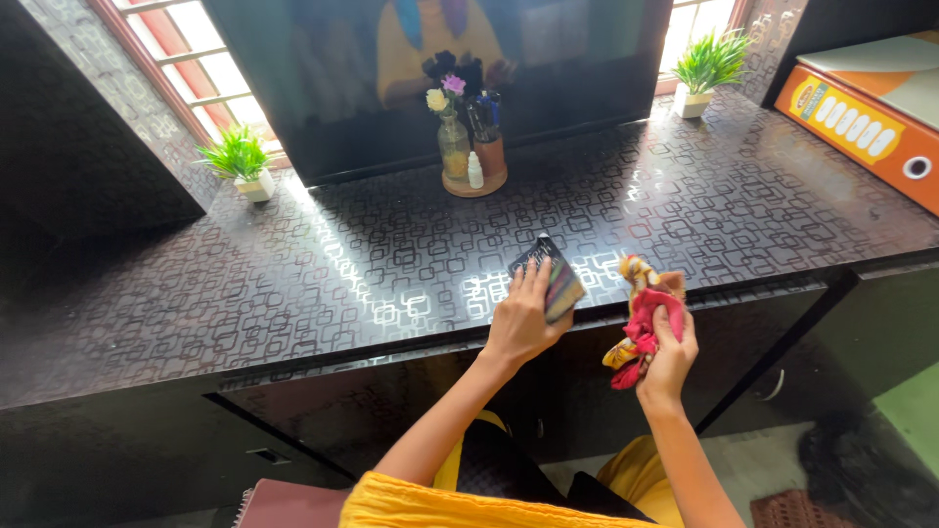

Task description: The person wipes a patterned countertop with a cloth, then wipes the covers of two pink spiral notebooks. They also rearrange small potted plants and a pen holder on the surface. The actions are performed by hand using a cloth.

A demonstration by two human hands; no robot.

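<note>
My left hand rests on a small dark rectangular case lying near the front edge of a dark patterned countertop; the fingers lie flat over it. My right hand is closed around a bunched red and yellow cloth, held just in front of the counter edge, to the right of the case.
A dark screen stands at the back. Before it sits a round wooden tray with a flower vase, a pen holder and a small white bottle. Small potted plants stand at both ends; an orange binder lies right.
</note>
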